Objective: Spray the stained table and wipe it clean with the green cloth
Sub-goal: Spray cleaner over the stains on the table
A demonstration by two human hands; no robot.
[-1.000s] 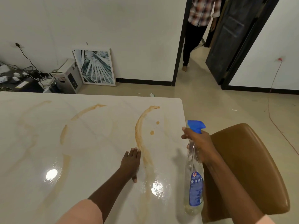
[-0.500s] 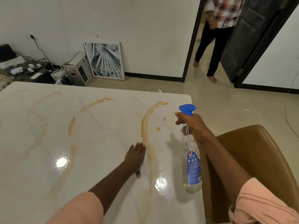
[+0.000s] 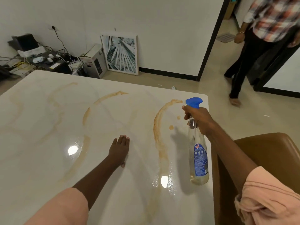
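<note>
A white marble table (image 3: 40, 159) carries long curved brown stains (image 3: 158, 130) and a few brown drops. My right hand (image 3: 198, 120) grips the neck of a clear spray bottle (image 3: 198, 161) with a blue trigger head, held above the table's right edge with the nozzle pointing left over the stains. My left hand (image 3: 119, 150) rests flat on the tabletop, fingers straight, just left of the biggest stain. Wet shiny patches lie near the front of the table. No green cloth is in view.
A brown padded chair (image 3: 266, 153) stands against the table's right side. A person (image 3: 259, 46) stands in the doorway at the back right. A framed picture (image 3: 121, 54), a white box and tangled cables with devices (image 3: 40, 59) lie along the far wall.
My right hand has carried the bottle forward and slightly inward over the table's right edge. The view has shifted right and up. The person in the doorway has stepped closer.
</note>
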